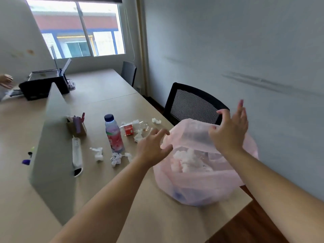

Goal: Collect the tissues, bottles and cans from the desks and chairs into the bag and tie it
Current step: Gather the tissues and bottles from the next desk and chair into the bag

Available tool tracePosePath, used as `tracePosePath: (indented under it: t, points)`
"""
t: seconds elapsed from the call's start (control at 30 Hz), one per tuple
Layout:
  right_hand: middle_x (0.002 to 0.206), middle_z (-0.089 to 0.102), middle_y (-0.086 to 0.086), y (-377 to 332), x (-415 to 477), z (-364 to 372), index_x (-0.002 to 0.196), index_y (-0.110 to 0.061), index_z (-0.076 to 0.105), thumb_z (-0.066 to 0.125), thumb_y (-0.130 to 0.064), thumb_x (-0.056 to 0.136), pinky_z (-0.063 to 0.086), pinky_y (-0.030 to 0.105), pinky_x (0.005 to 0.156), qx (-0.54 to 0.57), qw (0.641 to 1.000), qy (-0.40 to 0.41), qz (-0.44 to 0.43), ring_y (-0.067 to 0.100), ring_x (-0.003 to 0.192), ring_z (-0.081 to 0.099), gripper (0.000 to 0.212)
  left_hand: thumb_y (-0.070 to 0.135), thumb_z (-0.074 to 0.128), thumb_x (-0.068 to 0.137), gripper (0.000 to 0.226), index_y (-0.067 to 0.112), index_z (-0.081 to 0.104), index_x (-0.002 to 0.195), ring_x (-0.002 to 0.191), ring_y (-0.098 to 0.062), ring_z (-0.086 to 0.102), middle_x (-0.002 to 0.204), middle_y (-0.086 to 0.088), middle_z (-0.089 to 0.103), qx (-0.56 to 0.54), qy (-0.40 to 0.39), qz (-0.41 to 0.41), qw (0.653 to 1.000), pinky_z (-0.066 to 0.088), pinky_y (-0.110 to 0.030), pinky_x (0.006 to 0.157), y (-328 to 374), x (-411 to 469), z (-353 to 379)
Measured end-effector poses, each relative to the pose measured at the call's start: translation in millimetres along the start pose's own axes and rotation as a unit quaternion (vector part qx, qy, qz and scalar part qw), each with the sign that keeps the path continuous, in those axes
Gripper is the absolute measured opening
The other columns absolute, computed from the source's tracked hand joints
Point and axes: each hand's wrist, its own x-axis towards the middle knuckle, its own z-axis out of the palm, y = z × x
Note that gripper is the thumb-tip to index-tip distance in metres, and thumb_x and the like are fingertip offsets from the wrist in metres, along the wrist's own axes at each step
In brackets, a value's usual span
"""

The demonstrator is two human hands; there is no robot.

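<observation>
The bag (201, 183) sits at the right edge of the surface (140, 216), mouth up. The left hand (152, 148) and right hand (229, 130) are at its rim, fingers spread. The bottle (114, 135) stands just left of the bag, cap up.

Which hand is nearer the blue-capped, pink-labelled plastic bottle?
Left. The left hand is just right of the bottle; the right hand is farther right, at the pink plastic bag's rim.

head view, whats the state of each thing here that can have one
pink bag, mouth open, untied, tissues inside, standing on the desk
pink-label bottle, upright, cap on
clear bottle, lying on its side, crumpled
loose tissues, crumpled, on the desk
laptop, lid up
left hand, open, fingers spread beside the bag's rim
right hand, at the bag's far rim, grip unclear
</observation>
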Motion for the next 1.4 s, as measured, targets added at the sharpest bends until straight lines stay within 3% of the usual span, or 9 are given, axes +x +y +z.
tracePosePath:
  t: [0.1,0.2,0.43,0.57,0.67,0.87,1.0,1.13,1.4]
  points:
    - [0.153,0.031,0.013,-72.8,4.6,21.0,0.109,-0.01,0.061,0.057,-0.006,0.077,0.027,0.033,0.109,0.106,0.984,-0.055,-0.134,0.03,0.136,0.033,0.033,0.033,0.052,0.084,0.025,0.021,0.05,0.106,0.082,-0.026,0.059,0.097,-0.002,0.062,-0.059,0.122,-0.055,0.989,0.044,-0.033,0.066,-29.5,18.9,-29.7]
    - [0.145,0.038,0.008,-136.3,-3.1,67.7,0.11,-0.012,0.061,0.055,-0.007,0.081,0.027,0.022,0.104,0.174,0.944,-0.208,-0.189,0.023,0.134,0.036,0.03,0.025,0.055,0.084,0.026,0.016,0.05,0.108,0.087,-0.028,0.057,0.104,-0.007,0.061,-0.024,0.113,-0.155,0.981,0.043,-0.032,0.07,-81.3,36.6,-42.5]
    - [0.159,-0.007,0.013,-174.1,-18.8,213.7,0.151,-0.025,0.013,0.052,-0.026,0.09,0.028,0.049,0.113,-0.048,0.869,-0.489,-0.053,0.042,0.142,0.016,0.072,0.066,0.068,0.065,0.098,0.02,0.028,0.142,0.138,-0.032,0.029,0.148,-0.013,0.031,0.097,-0.076,-0.368,0.921,0.029,-0.044,0.11,-209.7,37.2,-6.6]
    - [0.154,-0.031,0.012,-160.3,-33.7,286.1,0.15,-0.036,-0.007,0.054,-0.03,0.09,0.029,0.063,0.107,-0.156,0.82,-0.549,0.026,0.052,0.142,-0.002,0.086,0.081,0.064,0.055,0.128,0.03,-0.006,0.151,0.146,-0.036,-0.013,0.158,-0.014,-0.017,0.078,-0.221,-0.42,0.877,-0.002,-0.053,0.116,-267.4,40.6,33.0]
    - [0.151,-0.035,0.018,-151.4,-42.1,315.8,0.15,-0.035,-0.01,0.056,-0.038,0.089,0.027,0.061,0.108,-0.212,0.792,-0.569,0.064,0.053,0.141,0.001,0.09,0.081,0.067,0.051,0.135,0.032,-0.011,0.15,0.145,-0.036,-0.017,0.157,-0.012,-0.024,0.048,-0.274,-0.429,0.859,-0.005,-0.057,0.115,-291.8,45.9,55.2]
    - [0.14,0.03,0.017,-144.6,-50.4,340.7,0.14,-0.016,0.034,0.042,-0.018,0.092,0.037,0.041,0.102,-0.21,0.824,-0.527,0.002,0.036,0.127,0.037,0.049,0.075,0.065,0.061,0.099,0.025,0.032,0.14,0.14,-0.03,0.026,0.15,-0.01,0.027,0.057,-0.208,-0.414,0.884,0.029,-0.045,0.11,-299.7,34.9,92.6]
    - [0.141,0.025,0.016,-151.0,-50.8,341.3,0.142,-0.019,0.026,0.056,-0.019,0.087,0.042,0.043,0.1,-0.155,0.849,-0.505,0.006,0.035,0.125,0.038,0.062,0.06,0.06,0.079,0.069,0.019,0.042,0.132,0.124,-0.029,0.042,0.133,-0.008,0.045,0.089,-0.128,-0.375,0.914,0.039,-0.04,0.099,-295.2,20.0,103.7]
    - [0.155,0.005,0.015,-166.2,-67.0,343.5,0.147,-0.035,0.016,0.057,-0.034,0.089,0.04,0.044,0.1,-0.127,0.835,-0.511,-0.159,0.039,0.134,0.026,0.071,0.043,0.06,0.086,0.053,0.012,0.047,0.127,0.116,-0.031,0.047,0.127,-0.009,0.05,0.072,-0.108,-0.357,0.925,0.041,-0.038,0.094,-296.2,12.4,102.7]
    - [0.122,0.057,0.014,-173.3,-82.4,340.8,0.115,-0.008,0.062,0.046,-0.008,0.094,0.042,0.031,0.081,-0.045,0.83,-0.528,-0.172,0.031,0.113,0.055,0.026,0.036,0.071,0.078,0.034,0.008,0.068,0.097,0.098,-0.03,0.06,0.101,-0.013,0.064,-0.012,-0.092,-0.353,0.931,0.043,-0.032,0.078,-300.9,0.1,89.9]
